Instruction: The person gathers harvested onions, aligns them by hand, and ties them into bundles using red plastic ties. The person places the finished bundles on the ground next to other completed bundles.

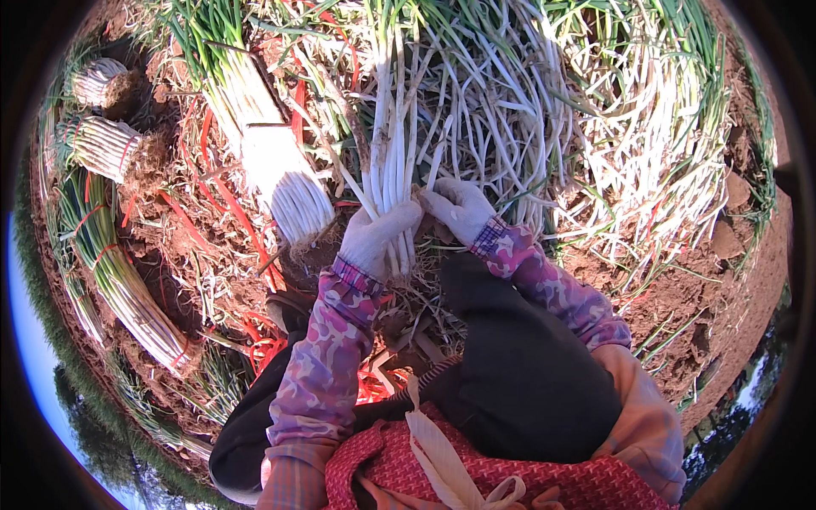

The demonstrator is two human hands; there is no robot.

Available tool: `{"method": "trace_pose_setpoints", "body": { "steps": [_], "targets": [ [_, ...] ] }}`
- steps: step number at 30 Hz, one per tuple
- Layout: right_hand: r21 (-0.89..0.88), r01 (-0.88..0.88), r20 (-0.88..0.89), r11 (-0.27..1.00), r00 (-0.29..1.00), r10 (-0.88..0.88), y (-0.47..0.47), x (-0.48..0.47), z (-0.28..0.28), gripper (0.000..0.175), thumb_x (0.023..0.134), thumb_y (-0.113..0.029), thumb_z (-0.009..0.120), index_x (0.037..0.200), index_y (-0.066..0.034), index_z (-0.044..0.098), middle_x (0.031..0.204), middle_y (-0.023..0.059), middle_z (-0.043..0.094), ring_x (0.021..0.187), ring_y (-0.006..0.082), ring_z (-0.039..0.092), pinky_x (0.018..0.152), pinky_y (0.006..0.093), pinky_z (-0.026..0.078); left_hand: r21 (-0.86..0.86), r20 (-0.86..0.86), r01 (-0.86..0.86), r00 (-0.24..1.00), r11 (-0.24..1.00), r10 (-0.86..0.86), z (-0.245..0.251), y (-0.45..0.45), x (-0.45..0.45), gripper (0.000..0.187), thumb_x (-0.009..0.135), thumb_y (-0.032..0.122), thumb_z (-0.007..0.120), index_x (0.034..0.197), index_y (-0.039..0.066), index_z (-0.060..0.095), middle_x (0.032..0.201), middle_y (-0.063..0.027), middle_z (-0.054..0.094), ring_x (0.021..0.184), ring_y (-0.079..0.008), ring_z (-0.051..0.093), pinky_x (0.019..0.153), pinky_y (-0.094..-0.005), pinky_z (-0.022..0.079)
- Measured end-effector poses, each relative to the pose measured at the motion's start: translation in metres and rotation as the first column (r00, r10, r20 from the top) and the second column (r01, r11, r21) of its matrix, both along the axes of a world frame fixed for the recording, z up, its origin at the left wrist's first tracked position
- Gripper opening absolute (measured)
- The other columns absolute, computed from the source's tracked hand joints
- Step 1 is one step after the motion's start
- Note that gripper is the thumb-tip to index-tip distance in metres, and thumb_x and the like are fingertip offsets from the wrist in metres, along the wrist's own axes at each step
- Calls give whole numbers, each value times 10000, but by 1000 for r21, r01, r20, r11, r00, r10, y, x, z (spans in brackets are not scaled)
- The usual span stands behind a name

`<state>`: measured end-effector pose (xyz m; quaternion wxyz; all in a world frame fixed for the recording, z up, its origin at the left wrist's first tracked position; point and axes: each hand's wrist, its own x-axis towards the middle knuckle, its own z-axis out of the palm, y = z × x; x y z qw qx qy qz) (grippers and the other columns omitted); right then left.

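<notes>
In my left hand (380, 237), in a pale work glove, is a small bunch of green onions (390, 172), white stalks upright and roots just below my fist. My right hand (458, 207), gloved alike, is beside it, its thumb and fingertips drawn together near the held stalks; whether anything thin is between them I cannot tell. A large pile of loose green onions (491, 115) lies beyond and to the right of my hands. Left of my left hand lies a thick, neatly aligned bundle of green onions (296, 207), its root end towards me.
Tied bundles (105, 148) lie at the left, with a longer tied bundle (131, 287) nearer me. Red plastic strips (239, 213) are scattered over the reddish soil, more of them (376, 386) between my legs. Further loose onions (663, 140) spread at the right, beside bare soil (695, 325).
</notes>
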<state>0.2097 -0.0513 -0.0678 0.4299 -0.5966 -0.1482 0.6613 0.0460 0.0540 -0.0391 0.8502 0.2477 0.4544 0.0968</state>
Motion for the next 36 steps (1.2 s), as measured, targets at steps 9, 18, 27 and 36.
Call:
{"method": "trace_pose_setpoints", "body": {
  "steps": [9,18,27,36],
  "targets": [
    [-364,-44,796,930,503,335,4,39,-72,407,896,-365,727,1138,-41,687,808,99,687,742,173,666,757,341,545,158,-226,76,973,985,-39,-5,-5,5,315,891,103,739,1146,-32,611,1006,-124,717,710,-142,660,626,-292,581],
    [74,422,-278,904,879,-387,11,71,-31,265,966,-193,718,1144,-10,646,985,82,724,798,150,691,642,279,569,-139,-68,-45,997,989,36,2,5,4,325,875,67,738,1165,-22,621,907,-96,686,774,-196,700,709,-331,614],
    [270,307,155,912,922,-356,40,10,-36,327,962,-322,726,1035,-5,694,898,27,686,863,84,610,766,262,511,-133,-5,-26,1000,991,26,-5,-23,21,357,887,107,728,1179,-44,590,945,-105,675,721,-203,668,672,-354,597],
    [-197,60,980,979,48,195,-6,61,-100,348,886,-371,678,1048,-63,691,1124,183,678,941,384,690,847,488,550,-268,154,0,987,963,42,12,2,1,442,971,176,668,1336,-22,515,879,-41,576,705,-147,555,662,-341,494]
  ]
}}
